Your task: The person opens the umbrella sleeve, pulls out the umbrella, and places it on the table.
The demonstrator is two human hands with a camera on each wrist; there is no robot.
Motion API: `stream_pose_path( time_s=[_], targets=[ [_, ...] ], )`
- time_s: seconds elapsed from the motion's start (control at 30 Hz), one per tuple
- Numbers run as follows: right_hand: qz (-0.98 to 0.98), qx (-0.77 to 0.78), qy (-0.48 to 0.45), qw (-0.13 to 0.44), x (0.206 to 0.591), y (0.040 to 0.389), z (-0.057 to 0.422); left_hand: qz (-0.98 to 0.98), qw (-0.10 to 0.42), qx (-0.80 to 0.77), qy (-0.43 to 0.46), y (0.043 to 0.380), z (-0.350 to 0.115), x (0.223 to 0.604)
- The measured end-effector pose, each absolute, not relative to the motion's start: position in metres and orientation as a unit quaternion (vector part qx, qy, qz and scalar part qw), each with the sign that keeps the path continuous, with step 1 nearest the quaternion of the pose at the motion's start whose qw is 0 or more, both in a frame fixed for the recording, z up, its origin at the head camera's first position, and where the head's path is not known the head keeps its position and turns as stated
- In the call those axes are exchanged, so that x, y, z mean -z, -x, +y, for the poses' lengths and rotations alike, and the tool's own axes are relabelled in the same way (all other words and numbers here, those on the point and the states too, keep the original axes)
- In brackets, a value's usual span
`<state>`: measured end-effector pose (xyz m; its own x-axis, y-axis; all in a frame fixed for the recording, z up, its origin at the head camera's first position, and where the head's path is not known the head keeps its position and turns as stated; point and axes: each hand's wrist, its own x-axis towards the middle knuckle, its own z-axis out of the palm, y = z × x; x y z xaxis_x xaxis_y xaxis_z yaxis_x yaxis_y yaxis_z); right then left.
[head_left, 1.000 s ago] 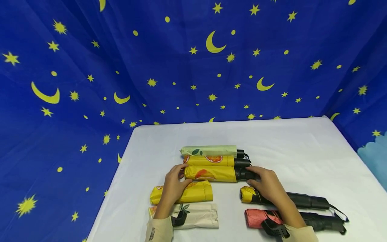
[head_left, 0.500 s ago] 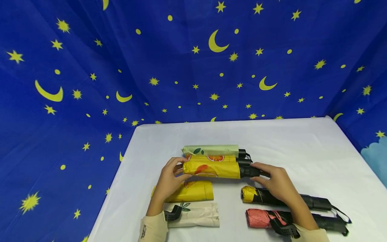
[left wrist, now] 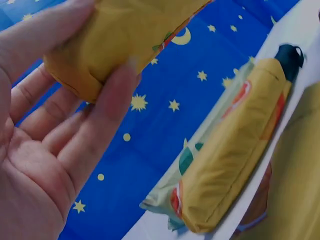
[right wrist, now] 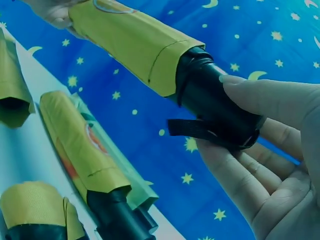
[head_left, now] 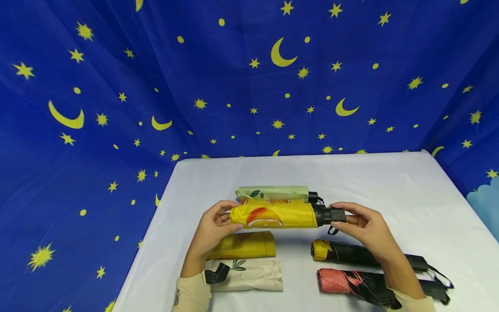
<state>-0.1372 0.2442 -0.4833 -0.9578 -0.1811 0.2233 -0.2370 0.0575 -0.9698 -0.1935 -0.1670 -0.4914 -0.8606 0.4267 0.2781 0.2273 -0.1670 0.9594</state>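
A folded umbrella in a yellow sleeve with an orange-slice print (head_left: 292, 214) is held level above the table. My left hand (head_left: 212, 227) pinches the sleeve's closed end between thumb and fingers, also plain in the left wrist view. At the other end my right hand (head_left: 368, 225) grips the black handle (right wrist: 220, 97) by its tip; a short black strap (right wrist: 187, 128) hangs there. Just behind lie another yellow-sleeved umbrella (left wrist: 232, 150), partly hidden in the head view, and a pale green-sleeved one (head_left: 277, 192) with leaf prints.
Nearer on the left lie a yellow sleeve (head_left: 249, 245) and a cream leaf-print sleeve (head_left: 257, 277), partly behind my left arm. Below my right arm lie two bare folded umbrellas, one black and yellow (head_left: 347, 252), one black and red (head_left: 335, 281). The white table (head_left: 351, 173) backs onto blue star-patterned cloth.
Both hands have lifted the yellow-sleeved umbrella off the table and brought it closer. My right hand has shifted outward to the handle's tip. The other umbrellas and sleeves stay put.
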Motion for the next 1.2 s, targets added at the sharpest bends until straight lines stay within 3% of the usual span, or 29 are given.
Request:
stream_pose_path(
  time_s=[0.23, 0.57, 1.2],
  targets=[
    [-0.751, -0.641, -0.16, 0.01, 0.484, 0.136, 0.241, 0.604, 0.083, -0.734, -0.299, 0.191, -0.168, 0.489],
    [-0.751, -0.65, -0.117, -0.002, 0.498, 0.14, 0.235, 0.633, 0.075, -0.719, -0.275, 0.19, -0.165, 0.491],
    [-0.7, -0.707, -0.094, 0.041, 0.501, 0.137, 0.233, 0.638, 0.064, -0.717, -0.273, 0.191, -0.16, 0.493]
  ],
)
